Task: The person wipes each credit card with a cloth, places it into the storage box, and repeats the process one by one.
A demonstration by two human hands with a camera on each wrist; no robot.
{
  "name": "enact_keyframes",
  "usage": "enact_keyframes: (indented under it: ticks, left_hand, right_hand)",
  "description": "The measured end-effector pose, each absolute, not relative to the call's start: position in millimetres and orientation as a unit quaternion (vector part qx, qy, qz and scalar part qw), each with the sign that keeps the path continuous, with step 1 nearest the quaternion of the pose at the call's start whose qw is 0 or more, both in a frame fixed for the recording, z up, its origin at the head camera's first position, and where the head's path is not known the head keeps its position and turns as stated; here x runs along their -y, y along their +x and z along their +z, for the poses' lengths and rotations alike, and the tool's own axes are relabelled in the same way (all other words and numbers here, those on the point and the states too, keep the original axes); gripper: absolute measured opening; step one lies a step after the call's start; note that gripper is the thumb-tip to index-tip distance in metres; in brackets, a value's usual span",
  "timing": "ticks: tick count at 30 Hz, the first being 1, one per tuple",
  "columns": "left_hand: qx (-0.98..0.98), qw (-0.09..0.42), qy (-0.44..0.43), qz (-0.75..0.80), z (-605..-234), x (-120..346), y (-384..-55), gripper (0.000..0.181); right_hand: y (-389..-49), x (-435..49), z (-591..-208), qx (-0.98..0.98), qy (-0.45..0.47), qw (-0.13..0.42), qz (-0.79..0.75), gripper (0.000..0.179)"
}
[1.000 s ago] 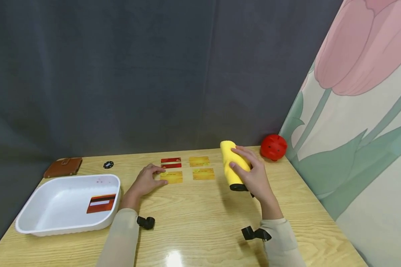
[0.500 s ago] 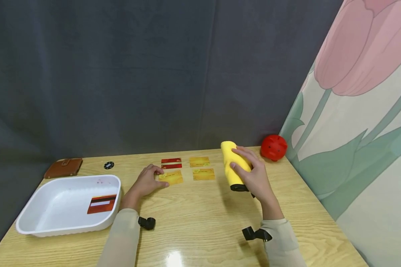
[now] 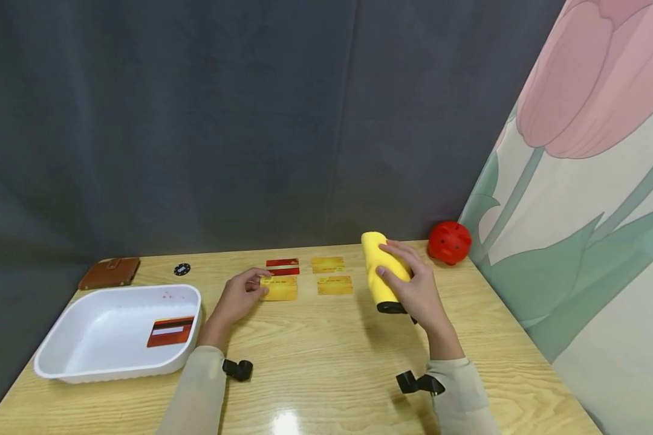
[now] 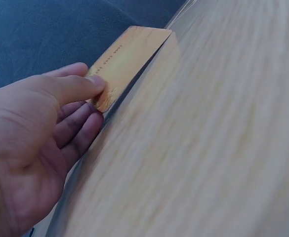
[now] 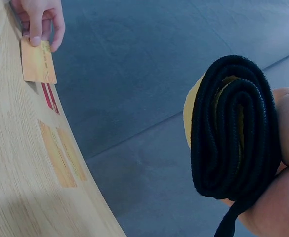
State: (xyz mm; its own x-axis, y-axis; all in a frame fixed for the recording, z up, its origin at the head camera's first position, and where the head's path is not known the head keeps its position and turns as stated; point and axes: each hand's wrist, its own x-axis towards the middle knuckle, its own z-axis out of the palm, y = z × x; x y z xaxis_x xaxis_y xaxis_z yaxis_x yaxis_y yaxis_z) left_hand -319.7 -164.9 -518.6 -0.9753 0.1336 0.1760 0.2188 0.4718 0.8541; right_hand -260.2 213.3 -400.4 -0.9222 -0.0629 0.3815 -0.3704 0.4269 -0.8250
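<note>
My left hand [image 3: 238, 300] pinches a yellow bank card [image 3: 281, 290] at its left end. In the left wrist view the thumb lies on the printed face of the card [image 4: 129, 57], which stands tilted off the table. My right hand [image 3: 418, 290] grips a rolled yellow cloth [image 3: 380, 272] above the table. Its black-edged end [image 5: 233, 133] shows the folded layers in the right wrist view, with a black strap hanging below. Behind the pinched card lies a red striped card [image 3: 284, 263]. Two more yellow cards, one nearer [image 3: 334, 285] and one farther [image 3: 328, 264], lie flat to the right.
At the left stands a white plastic tray [image 3: 60, 356] with a red-orange card [image 3: 170, 331] inside. Behind it are a brown wallet [image 3: 109, 273] and a black round chip [image 3: 182, 269]. A red piggy bank [image 3: 449, 243] sits at the back right, near the floral wall.
The left thumb and fingers have closed on the yellow card, and it has tilted up from the table. The right hand holds the rolled cloth as before. The head view has shifted slightly.
</note>
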Motion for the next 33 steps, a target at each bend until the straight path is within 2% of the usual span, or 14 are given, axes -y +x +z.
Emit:
enact_keyframes:
  ticks: [6,11,22,33]
  left_hand:
    - [0.843,0.05,-0.08,-0.53,-516,161,-316,0.018]
    - [0.825,0.063,-0.072,-0.557,-506,154,-311,0.024]
    - [0.798,0.016,-0.104,-0.594,-470,144,-277,0.035]
    - [0.756,0.071,-0.097,-0.643,-446,127,-247,0.037]
  right_hand:
    - [-260,-213,-401,0.832,0.131,0.148,0.518,0.042]
    - [-260,-211,-399,0.831,0.135,0.15,0.518,0.042]
    - [-251,-199,-394,0.82,0.163,0.151,0.527,0.041]
    - [-232,-163,-389,0.8,0.237,0.142,0.532,0.043]
